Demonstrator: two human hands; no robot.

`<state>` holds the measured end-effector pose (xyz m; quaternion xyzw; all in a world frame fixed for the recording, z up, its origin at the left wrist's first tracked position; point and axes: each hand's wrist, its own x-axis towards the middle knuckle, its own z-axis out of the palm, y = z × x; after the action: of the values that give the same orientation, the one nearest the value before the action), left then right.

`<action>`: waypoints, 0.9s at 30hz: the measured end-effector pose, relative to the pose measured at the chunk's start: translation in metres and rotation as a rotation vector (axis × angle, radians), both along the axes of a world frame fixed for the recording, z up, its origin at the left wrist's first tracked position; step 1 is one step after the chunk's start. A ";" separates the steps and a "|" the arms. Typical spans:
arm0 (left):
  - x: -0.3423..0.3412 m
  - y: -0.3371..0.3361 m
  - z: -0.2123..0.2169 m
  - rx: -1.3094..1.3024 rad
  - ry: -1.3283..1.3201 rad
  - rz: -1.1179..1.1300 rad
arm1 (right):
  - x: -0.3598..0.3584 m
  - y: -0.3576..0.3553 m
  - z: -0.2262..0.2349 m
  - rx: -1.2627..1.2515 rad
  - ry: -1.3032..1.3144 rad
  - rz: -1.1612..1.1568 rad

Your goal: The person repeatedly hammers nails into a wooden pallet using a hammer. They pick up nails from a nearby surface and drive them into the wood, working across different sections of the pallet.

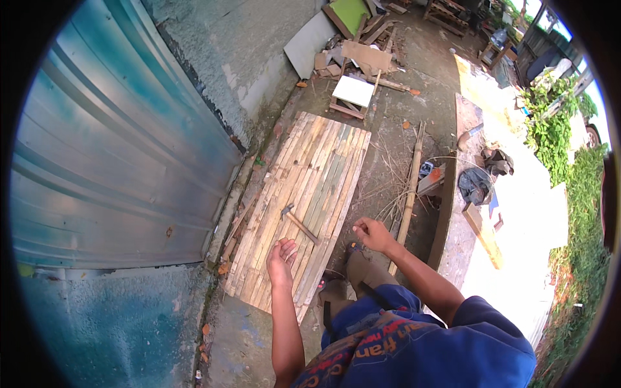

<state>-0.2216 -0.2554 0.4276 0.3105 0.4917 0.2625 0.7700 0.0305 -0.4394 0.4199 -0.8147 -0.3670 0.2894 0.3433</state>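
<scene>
A panel of split bamboo slats [310, 174] lies on the ground in front of me, its strips side by side. On it rests a hammer [299, 224] with a wooden handle and a dark metal head, untouched by either hand. Just below the hammer, my left hand [281, 260] hovers over the slats, palm partly up, fingers loosely bent and apart, nothing visible in it. My right hand [373, 233] is raised beyond the panel's right edge with fingers curled in; whether anything small is inside cannot be seen.
A blue-green corrugated metal sheet [123, 149] and wall run along the left. A small white-topped stool [352, 92] stands beyond the panel, near scrap wood. A bamboo pole [412, 178] lies to the right, beside a sunlit table [524, 226] bearing dark cloth [475, 185] and a wood block [484, 236].
</scene>
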 end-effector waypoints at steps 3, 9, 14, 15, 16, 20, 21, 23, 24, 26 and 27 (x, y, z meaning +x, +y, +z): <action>0.057 -0.002 0.030 0.049 -0.047 -0.148 | 0.012 -0.037 0.056 0.116 0.017 -0.205; 0.155 -0.051 0.059 0.079 -0.087 -0.497 | 0.023 -0.101 0.096 0.312 0.065 -0.432; 0.241 -0.112 0.060 0.036 -0.094 -0.708 | 0.065 -0.157 0.076 0.301 0.068 -0.572; 0.259 -0.124 0.059 0.026 -0.083 -0.734 | 0.081 -0.172 0.070 0.255 0.064 -0.608; 0.276 -0.136 0.059 0.019 -0.055 -0.753 | 0.095 -0.187 0.063 0.183 0.100 -0.659; 0.342 -0.182 0.061 0.048 -0.022 -0.878 | 0.163 -0.249 0.029 0.225 -0.092 -0.943; 0.357 -0.190 0.064 0.052 -0.012 -0.898 | 0.183 -0.264 0.018 0.224 -0.121 -1.006; 0.381 -0.202 0.069 0.075 -0.029 -0.923 | 0.223 -0.291 -0.007 0.259 -0.169 -1.123; 0.391 -0.206 0.072 0.088 -0.030 -0.934 | 0.243 -0.303 -0.021 0.276 -0.195 -1.142; 0.409 -0.214 0.075 0.095 -0.009 -0.935 | 0.281 -0.325 -0.049 0.301 -0.224 -1.197; 0.417 -0.216 0.076 0.110 -0.003 -0.935 | 0.299 -0.333 -0.061 0.246 -0.307 -1.177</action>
<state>0.1955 -0.4713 0.5034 0.5387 0.2833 -0.0861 0.7888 0.3299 -0.7722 0.3589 -0.8673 0.0679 -0.1135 0.4800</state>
